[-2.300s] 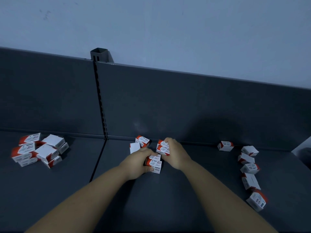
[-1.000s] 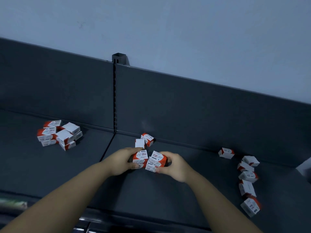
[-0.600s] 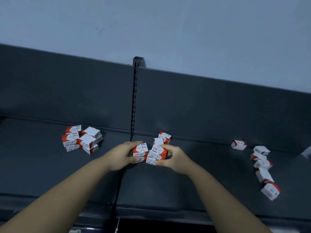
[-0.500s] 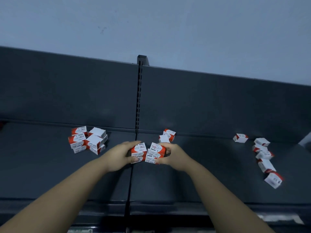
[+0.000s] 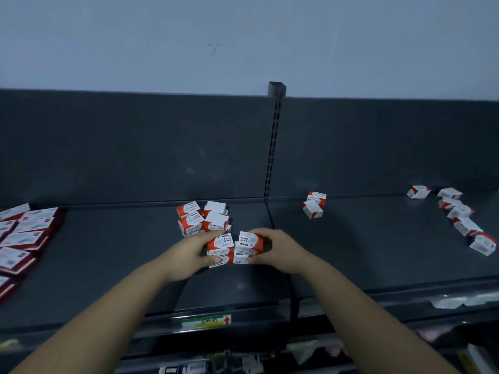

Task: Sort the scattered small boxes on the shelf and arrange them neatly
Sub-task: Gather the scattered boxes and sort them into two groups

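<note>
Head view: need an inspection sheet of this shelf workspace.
Surface: dark shelf, two bays split by a slotted post.
Job's things: held stack of small boxes; pile behind it; two boxes near the back panel; loose line far right.
Clutter: larger flat boxes in rows at left; label on shelf edge.
Hands: left hand and right hand grip the stack.
Cables: nothing seen.
Surroundings: plain wall above; lower shelf too dim.

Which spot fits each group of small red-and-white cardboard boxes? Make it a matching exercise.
1. stack of red-and-white paper clip boxes
2. heap of red-and-white boxes
3. pair of red-and-white boxes
4. curved trail of red-and-white boxes

A. far right of the dark metal shelf
B. between left hand and right hand
C. right of the slotted upright
D. behind the left hand

Pairs: 1-B, 2-D, 3-C, 4-A
</note>
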